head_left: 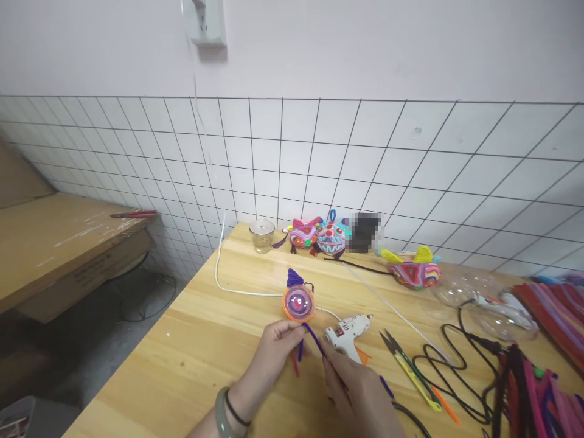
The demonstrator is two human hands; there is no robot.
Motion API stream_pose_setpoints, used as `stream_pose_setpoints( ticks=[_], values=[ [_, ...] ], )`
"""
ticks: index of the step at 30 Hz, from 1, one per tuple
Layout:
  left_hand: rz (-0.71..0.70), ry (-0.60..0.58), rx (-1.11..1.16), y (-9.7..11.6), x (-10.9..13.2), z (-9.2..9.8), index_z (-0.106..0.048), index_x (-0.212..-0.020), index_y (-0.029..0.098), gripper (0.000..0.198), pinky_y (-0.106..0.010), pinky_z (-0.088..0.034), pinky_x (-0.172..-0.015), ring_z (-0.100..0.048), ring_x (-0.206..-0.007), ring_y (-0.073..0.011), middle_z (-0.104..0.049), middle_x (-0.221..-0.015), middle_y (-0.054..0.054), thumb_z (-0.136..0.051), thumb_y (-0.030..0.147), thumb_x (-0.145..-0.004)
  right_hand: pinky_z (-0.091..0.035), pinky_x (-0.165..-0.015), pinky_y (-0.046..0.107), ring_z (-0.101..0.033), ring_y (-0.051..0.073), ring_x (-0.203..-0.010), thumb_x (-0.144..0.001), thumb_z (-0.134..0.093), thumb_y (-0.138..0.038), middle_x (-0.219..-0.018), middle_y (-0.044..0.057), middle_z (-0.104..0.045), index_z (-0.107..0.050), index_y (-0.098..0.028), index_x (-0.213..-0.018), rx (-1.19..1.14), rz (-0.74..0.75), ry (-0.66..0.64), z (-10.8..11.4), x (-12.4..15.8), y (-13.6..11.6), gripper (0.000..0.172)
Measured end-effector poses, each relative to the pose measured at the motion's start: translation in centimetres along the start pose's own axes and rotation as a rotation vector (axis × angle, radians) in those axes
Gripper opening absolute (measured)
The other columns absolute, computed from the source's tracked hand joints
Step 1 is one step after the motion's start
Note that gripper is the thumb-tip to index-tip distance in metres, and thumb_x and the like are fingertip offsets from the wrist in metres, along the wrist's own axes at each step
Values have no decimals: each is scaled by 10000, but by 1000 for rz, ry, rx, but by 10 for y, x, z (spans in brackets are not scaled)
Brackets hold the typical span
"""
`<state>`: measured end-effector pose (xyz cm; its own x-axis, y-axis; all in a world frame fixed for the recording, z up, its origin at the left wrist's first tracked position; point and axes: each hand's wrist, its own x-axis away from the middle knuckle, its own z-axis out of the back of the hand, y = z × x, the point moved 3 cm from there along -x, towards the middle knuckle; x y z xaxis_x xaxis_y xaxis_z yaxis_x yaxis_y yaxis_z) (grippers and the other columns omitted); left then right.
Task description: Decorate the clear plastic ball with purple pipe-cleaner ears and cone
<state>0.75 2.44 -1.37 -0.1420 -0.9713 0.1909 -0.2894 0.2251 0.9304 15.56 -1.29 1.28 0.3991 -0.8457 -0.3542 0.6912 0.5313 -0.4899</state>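
Note:
A purple pipe cleaner (312, 336) is bent over between my hands. My left hand (279, 345) pinches it at the bend with thumb and fingers, and a short end hangs down from there. Closed around its longer part is my right hand (353, 389); a purple tip shows beyond that hand. Just past my fingertips lies a round ornament (298, 303) with an orange rim and pink and purple rings under a shiny cover. A coiled purple piece (294, 278) sits at its top. Beside my left hand a dark pink strip (294, 365) shows, partly hidden.
A white glue gun (347, 333) lies close to my right hand, with yellow-green snips (413, 371) and a looped black cable (456, 365) farther right. Colourful fuzzy ornaments (331, 236) and a lidded cup (262, 236) stand along the tiled wall. Pipe cleaner bundles (554, 322) lie far right.

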Motion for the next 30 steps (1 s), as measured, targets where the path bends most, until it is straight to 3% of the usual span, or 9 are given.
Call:
stream_pose_setpoints(
  ticks=[7, 13, 21, 27, 30],
  values=[
    [-46, 66, 3, 8, 0, 3, -670, -674, 112, 312, -236, -400, -520, -566, -520, -141, -663, -553, -58, -675, 423, -668, -498, -463, 215, -671, 177, -532, -870, -331, -136, -649, 57, -708, -570, -157, -1167, 63, 99, 5, -4, 0, -1, 382],
    [-6, 64, 93, 2, -1, 1, -659, -699, 120, 329, -230, -430, -508, -595, -549, -151, -669, -592, -52, -705, 440, -633, -517, -483, 221, -680, 183, -547, -847, -337, -120, -665, 65, -719, -575, -174, -1160, 87, 133, 29, -8, 0, 0, 397],
    [31, -95, 149, -2, -1, 0, -670, -861, 107, 415, -245, -472, -569, -641, -659, -178, -695, -746, -98, -693, 468, -657, -546, -568, 198, -706, 181, -689, -883, -367, -178, -825, 84, -740, -561, -186, -1199, 46, 101, 24, -8, 1, 7, 371],
    [50, -83, 190, -3, 1, -3, -658, -774, 116, 365, -258, -477, -611, -632, -645, -166, -686, -703, -79, -689, 464, -667, -532, -539, 189, -689, 167, -584, -901, -356, -207, -708, 52, -731, -552, -224, -1217, 25, 93, 23, -11, 1, 8, 373],
    [35, -58, 203, -3, 1, -5, -635, -683, 118, 373, -276, -481, -637, -623, -626, -166, -670, -649, -65, -696, 483, -647, -504, -506, 183, -664, 160, -523, -918, -345, -249, -620, 39, -707, -624, -248, -1116, 44, 102, 68, -13, 2, 6, 342]
  ],
)
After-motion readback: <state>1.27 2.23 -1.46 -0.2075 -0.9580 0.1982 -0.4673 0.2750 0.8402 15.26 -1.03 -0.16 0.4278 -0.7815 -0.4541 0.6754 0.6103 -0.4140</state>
